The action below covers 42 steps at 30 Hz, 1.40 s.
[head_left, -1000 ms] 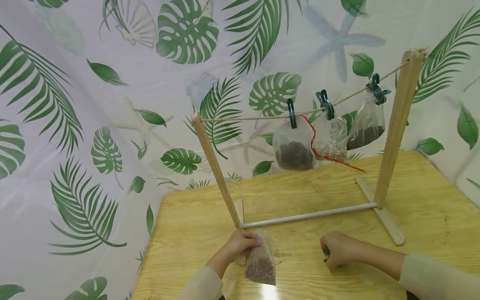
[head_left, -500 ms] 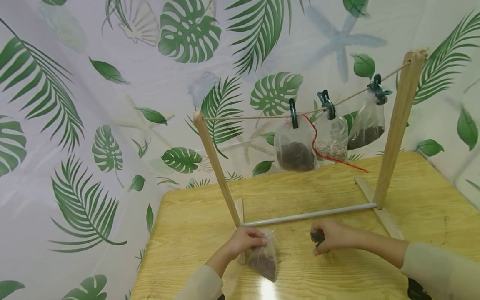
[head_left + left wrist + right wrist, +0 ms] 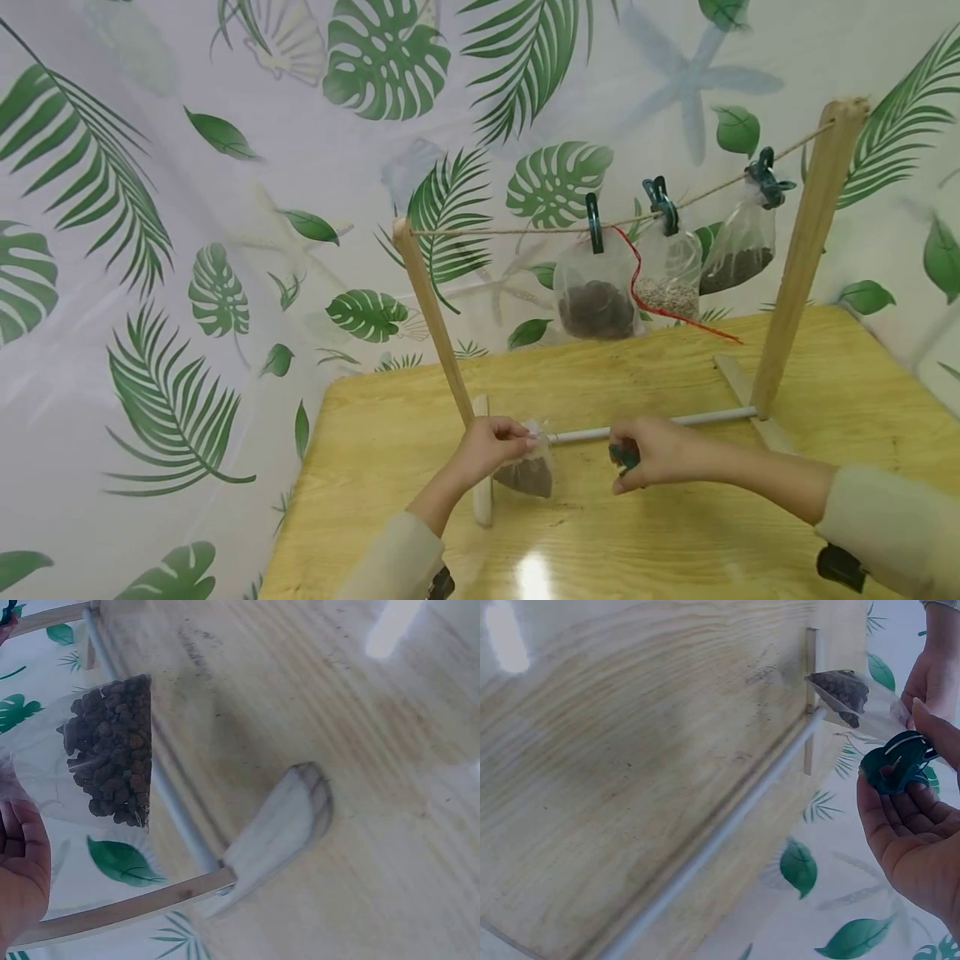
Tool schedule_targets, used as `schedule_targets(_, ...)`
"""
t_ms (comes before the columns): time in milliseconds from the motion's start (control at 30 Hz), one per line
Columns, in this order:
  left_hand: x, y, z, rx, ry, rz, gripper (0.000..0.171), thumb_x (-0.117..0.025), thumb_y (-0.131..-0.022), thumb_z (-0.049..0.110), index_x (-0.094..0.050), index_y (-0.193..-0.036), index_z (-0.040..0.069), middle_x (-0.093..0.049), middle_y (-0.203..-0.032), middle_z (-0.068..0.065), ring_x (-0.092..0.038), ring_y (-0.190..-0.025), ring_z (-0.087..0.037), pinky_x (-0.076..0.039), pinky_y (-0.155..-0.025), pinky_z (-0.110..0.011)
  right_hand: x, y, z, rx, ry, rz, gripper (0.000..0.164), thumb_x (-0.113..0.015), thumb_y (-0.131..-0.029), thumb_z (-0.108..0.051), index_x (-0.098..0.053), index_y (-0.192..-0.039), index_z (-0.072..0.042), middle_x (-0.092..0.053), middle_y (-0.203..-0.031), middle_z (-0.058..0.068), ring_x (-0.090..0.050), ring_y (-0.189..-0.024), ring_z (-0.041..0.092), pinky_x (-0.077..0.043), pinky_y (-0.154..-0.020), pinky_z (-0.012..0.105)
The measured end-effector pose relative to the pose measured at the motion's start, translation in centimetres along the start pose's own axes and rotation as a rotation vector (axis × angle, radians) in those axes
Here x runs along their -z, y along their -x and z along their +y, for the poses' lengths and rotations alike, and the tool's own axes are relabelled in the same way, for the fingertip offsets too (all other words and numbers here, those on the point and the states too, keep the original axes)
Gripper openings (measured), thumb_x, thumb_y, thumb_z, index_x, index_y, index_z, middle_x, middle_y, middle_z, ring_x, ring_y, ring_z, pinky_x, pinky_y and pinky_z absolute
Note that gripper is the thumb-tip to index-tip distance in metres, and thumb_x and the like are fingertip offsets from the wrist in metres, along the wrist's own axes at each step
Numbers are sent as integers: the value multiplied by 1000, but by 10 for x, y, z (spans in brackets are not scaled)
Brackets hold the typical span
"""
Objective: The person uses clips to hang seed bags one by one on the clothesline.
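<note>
My left hand point(image 3: 486, 450) pinches the top of a clear plastic bag point(image 3: 527, 477), which hangs in front of the rack's left post point(image 3: 435, 321). Dark brown, pebble-like lumps point(image 3: 112, 754) fill the bag's lower part in the left wrist view. To the right, my right hand point(image 3: 660, 454) holds a dark green spring clip point(image 3: 897, 763) between thumb and fingers, apart from the bag. Above both hands a rope point(image 3: 495, 232) runs between the two posts. Three bags hang from it by dark clips: one with dark lumps point(image 3: 596, 310), one with pale grains point(image 3: 663, 293), one with dark grains point(image 3: 738, 268).
A red string point(image 3: 660, 310) dangles from the rope beside the nearest hanging bag. The rack's white bar point(image 3: 712, 417) joins its wooden feet point(image 3: 483, 504) low over the wooden table point(image 3: 637, 550). Behind stands a leaf-printed cloth point(image 3: 300, 150).
My left hand has lifted the bag up and slightly right. My right hand has moved up and left with the clip, closer to the bag. The view has shifted slightly.
</note>
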State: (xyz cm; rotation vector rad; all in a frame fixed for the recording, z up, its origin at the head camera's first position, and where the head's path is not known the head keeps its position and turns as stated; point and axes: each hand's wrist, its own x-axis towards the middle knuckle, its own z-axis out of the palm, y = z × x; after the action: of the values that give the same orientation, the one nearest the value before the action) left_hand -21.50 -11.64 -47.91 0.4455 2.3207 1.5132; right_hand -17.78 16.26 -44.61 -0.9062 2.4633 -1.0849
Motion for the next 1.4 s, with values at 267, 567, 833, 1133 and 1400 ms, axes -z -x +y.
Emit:
schedule_targets(267, 6, -2, 30, -42, -46, 93, 19, -70, -87, 20, -72, -93, 2, -70, -89, -8, -61, -73, -9, -51, -64, -23, 16, -5, -23, 41, 58, 70, 32, -83, -72, -27, -56, -82, -11, -49, -67, -9, -41, -58, 2, -38, -52, 22)
schedule_targets(567, 4, -1, 60, -83, 73, 235, 17, -72, -85, 19, -71, -90, 3, -68, -87, -5, -62, -75, -9, -53, -68, -24, 27, -9, -45, 82, 74, 84, 30, -82, -73, -27, -57, -83, -14, -50, -67, -9, -41, -57, 2, -39, -53, 22)
schedule_targets(833, 9, -6, 96, -177, 120, 359, 18, -76, -81, 19, -71, -88, 4, -69, -84, -3, -63, -73, -8, -53, -66, -23, 45, -15, -71, 196, 103, 158, 29, -82, -74, -24, -58, -84, -12, -57, -73, -10, -52, -64, 0, -46, -59, 24)
schedule_targets(1133, 19, -11, 128, -348, 132, 447, 16, -74, -83, 12, -73, -91, -2, -72, -92, -13, -66, -75, -7, -53, -68, -21, 70, -24, -102, 327, 201, 310, 30, -84, -71, -21, -58, -81, -12, -59, -73, -10, -59, -67, 1, -51, -63, 25)
schedule_targets(1400, 32, -13, 151, -383, 148, 481, 19, -68, -87, 8, -71, -101, -4, -71, -94, -18, -67, -77, -5, -55, -74, -27, 94, -32, -130, 236, 123, 273, 29, -82, -73, -24, -60, -86, -10, -63, -79, -4, -60, -70, 7, -51, -67, 28)
